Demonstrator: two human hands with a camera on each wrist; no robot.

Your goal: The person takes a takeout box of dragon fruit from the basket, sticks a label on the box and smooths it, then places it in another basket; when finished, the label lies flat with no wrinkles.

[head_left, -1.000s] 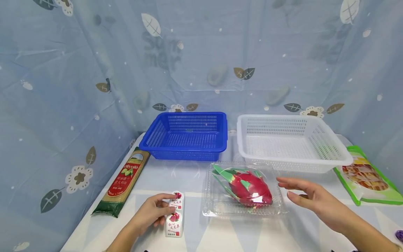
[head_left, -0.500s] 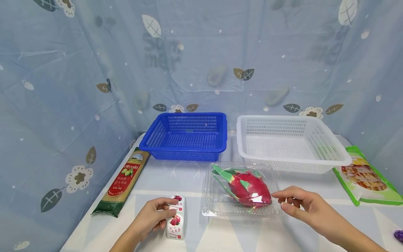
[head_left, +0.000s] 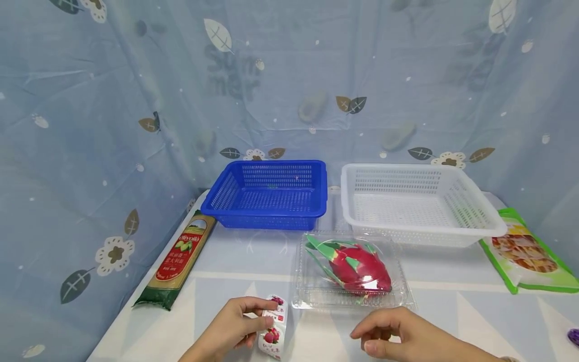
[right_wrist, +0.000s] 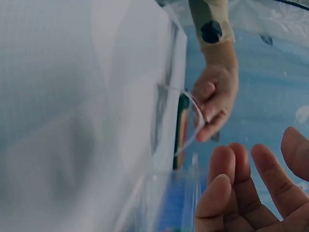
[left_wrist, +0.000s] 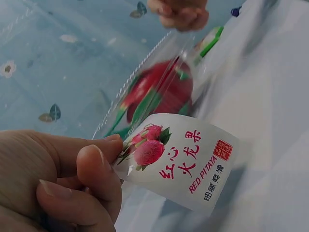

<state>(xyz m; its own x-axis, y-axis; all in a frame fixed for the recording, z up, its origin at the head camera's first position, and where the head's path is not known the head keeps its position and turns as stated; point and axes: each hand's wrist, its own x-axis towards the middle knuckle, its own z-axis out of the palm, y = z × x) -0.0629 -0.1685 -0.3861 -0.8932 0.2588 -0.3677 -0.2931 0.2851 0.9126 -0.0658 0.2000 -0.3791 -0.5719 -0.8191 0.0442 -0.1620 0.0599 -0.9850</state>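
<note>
Between thumb and fingers, my left hand [head_left: 239, 324] pinches a short strip of stickers [head_left: 273, 332] near its upper end. In the left wrist view the sticker strip [left_wrist: 178, 159] curves away from the fingertips, printed with a dragon fruit picture and "RED PITAYA". My right hand [head_left: 398, 334] hovers near the table's front with relaxed, slightly bent fingers and holds nothing. Just beyond both hands lies a clear plastic clamshell box [head_left: 312, 297], its lid down over a red dragon fruit [head_left: 362, 271] with green scales.
Behind the box stand a blue basket [head_left: 267, 221] and a white basket [head_left: 425, 236]. A pack of spaghetti [head_left: 181, 259] lies at the left edge, a green-and-white food bag [head_left: 526, 254] at the right. A small purple thing [head_left: 573, 337] sits at the far right.
My left hand has carried the sticker strip rightward and nearer to me. My right hand has moved from beside the box toward me and left. The box has stayed in place.
</note>
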